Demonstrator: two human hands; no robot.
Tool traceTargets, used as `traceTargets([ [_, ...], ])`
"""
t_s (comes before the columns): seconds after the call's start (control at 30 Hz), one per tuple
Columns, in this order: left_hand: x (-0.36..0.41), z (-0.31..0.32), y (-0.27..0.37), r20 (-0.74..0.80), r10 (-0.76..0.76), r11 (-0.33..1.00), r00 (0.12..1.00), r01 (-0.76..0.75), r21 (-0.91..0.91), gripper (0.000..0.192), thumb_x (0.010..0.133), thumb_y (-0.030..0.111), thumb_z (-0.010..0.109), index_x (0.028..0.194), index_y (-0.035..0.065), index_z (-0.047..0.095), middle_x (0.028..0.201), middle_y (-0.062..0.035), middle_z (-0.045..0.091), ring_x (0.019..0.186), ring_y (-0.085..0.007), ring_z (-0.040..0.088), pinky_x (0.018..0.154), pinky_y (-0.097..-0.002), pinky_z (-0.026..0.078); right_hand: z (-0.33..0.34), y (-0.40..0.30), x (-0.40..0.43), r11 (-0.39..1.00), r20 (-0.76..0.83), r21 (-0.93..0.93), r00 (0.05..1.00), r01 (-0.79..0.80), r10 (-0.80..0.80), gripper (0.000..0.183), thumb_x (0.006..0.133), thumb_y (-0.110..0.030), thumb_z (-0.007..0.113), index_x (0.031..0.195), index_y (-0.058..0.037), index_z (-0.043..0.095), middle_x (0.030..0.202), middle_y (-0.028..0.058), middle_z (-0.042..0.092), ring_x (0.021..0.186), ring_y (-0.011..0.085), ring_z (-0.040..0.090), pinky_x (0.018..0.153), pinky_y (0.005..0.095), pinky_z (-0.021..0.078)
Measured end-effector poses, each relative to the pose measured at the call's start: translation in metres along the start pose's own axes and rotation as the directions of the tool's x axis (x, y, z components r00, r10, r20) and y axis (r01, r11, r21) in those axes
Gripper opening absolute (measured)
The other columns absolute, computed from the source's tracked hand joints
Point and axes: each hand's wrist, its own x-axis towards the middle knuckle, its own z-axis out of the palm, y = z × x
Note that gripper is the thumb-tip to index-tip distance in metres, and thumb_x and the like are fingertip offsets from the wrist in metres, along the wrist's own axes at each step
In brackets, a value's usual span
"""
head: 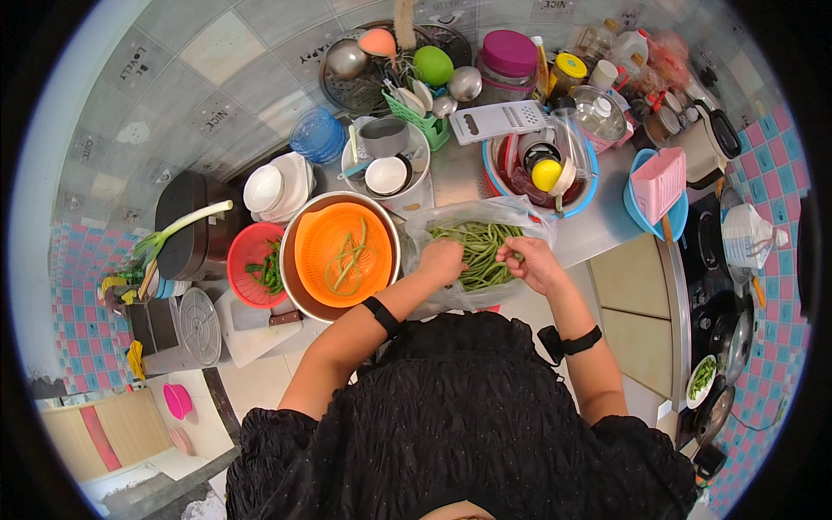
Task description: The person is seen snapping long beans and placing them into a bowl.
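Long green beans (pixel 484 257) lie in a heap inside an opened clear plastic bag (pixel 422 224) at the counter's front edge. At the left side of the heap is my left hand (pixel 445 261), its fingers curled down over the beans; what lies under them is hidden. My right hand (pixel 534 261) is at the heap's right side, thumb and forefinger drawn close together. Whether a bean is between them is too small to tell. Left of the bag, an orange plastic colander (pixel 312 260) sits in a large steel basin (pixel 292 296), holding a few long beans (pixel 351 257).
A red colander (pixel 237 283) of green peppers (pixel 265 270) stands left of the basin, near a cleaver (pixel 266 318) on a white cutting board (pixel 250 344). Behind are a bowl of dishes (pixel 419 175) and a blue-rimmed basin (pixel 590 195) of utensils. The stove (pixel 705 286) is on the right.
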Motion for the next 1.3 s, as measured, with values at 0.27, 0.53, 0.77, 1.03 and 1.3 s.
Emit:
traceTargets([
  [0.27, -0.005, 0.019, -0.001, -0.112, 0.081, 0.989, 0.99, -0.093, -0.11, 0.016, 0.069, 0.019, 0.07, 0.076, 0.0052, 0.065, 0.086, -0.0127, 0.061, 0.089, -0.0331, 0.058, 0.077, -0.0422, 0.047, -0.011, 0.01, 0.001, 0.997, 0.007, 0.021, 0.998, 0.07, -0.07, 0.012, 0.089, -0.009, 0.052, 0.09, 0.0, 0.06, 0.077, 0.0057, 0.061, 0.054, 0.0065, 0.046, 0.047, 0.0193, 0.0374],
  [0.53, -0.004, -0.028, -0.012, -0.287, 0.036, 0.584, 0.957, -0.253, -0.771, 0.01, 0.085, 0.012, 0.057, 0.088, 0.0048, 0.051, 0.083, -0.0099, 0.063, 0.083, -0.0216, 0.06, 0.075, -0.0339, 0.047, 0.0, -0.003, 0.005, 0.991, 0.012, -0.058, 0.993, 0.118, -0.118, 0.014, 0.087, -0.007, 0.054, 0.091, 0.0029, 0.063, 0.075, 0.0039, 0.061, 0.055, 0.0062, 0.047, 0.048, 0.0197, 0.0368],
  [0.77, -0.035, -0.12, 0.001, -0.092, 0.133, 0.123, 0.987, -0.109, -0.986, 0.01, 0.092, 0.011, 0.053, 0.095, 0.0017, 0.05, 0.079, -0.0077, 0.06, 0.069, -0.0169, 0.059, 0.067, -0.03, 0.05, 0.049, -0.041, -0.01, 0.911, 0.135, -0.193, 0.93, 0.364, -0.343, 0.021, 0.083, -0.012, 0.065, 0.098, 0.0018, 0.067, 0.067, -0.0016, 0.055, 0.054, 0.0031, 0.042, 0.047, 0.0194, 0.0322],
  [1.03, -0.064, -0.128, 0.002, 0.212, 0.213, 0.155, 0.954, 0.181, -0.971, 0.012, 0.09, 0.014, 0.055, 0.089, 0.0018, 0.055, 0.062, -0.0028, 0.055, 0.052, -0.0133, 0.053, 0.055, -0.0268, 0.045, 0.091, -0.063, -0.021, 0.407, 0.469, -0.589, 0.705, 0.698, -0.531, 0.019, 0.081, -0.012, 0.065, 0.098, -0.0046, 0.067, 0.076, 0.0045, 0.061, 0.07, 0.0185, 0.054, 0.064, 0.0314, 0.0438],
  [1.3, -0.075, -0.12, -0.007, 0.358, 0.184, 0.001, 0.915, 0.364, -0.931, 0.02, 0.093, 0.021, 0.052, 0.094, 0.0015, 0.058, 0.063, -0.0042, 0.057, 0.053, -0.0154, 0.055, 0.056, -0.0288, 0.047, 0.101, -0.042, -0.017, 0.17, 0.522, -0.723, 0.691, 0.67, -0.5, 0.015, 0.077, -0.014, 0.064, 0.086, -0.0025, 0.066, 0.071, 0.0137, 0.056, 0.067, 0.0283, 0.056, 0.063, 0.036, 0.0446],
])
